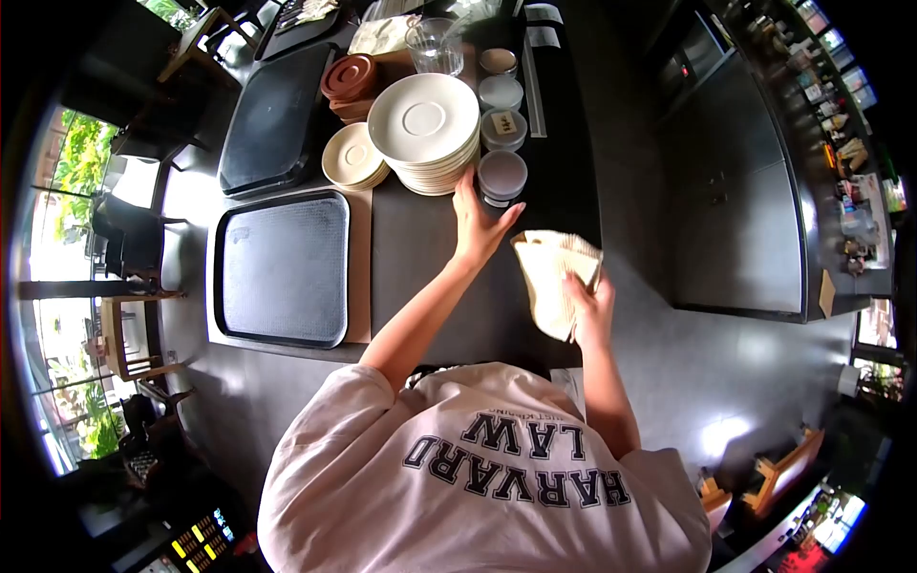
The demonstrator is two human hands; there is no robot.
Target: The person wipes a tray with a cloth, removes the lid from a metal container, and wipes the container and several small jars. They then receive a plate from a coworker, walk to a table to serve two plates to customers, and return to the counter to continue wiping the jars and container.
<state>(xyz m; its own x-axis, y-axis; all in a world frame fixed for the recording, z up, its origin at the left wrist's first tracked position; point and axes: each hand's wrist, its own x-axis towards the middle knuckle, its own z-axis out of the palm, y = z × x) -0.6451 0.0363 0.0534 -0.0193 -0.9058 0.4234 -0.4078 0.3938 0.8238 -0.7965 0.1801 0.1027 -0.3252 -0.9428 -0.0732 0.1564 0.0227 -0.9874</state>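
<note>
My left hand (479, 222) reaches to the near side of a lidded container (501, 175), its thumb and fingers spread apart; the fingertips lie close to the container and the tall stack of white saucers (423, 119). In my right hand (592, 307) is a folded cream cloth (554, 277), held over the right part of the dark counter (430, 306). Several more lidded containers stand in a row behind the nearest one, one with a small label on its lid (503, 126).
Left of the big stack are smaller cream saucers (353, 155) and brown saucers (350, 76). Two black trays (283, 269) lie at the left. A clear pitcher (436, 46) and a crumpled cloth (383, 34) sit at the back. A dark cabinet (737, 191) stands across the floor at right.
</note>
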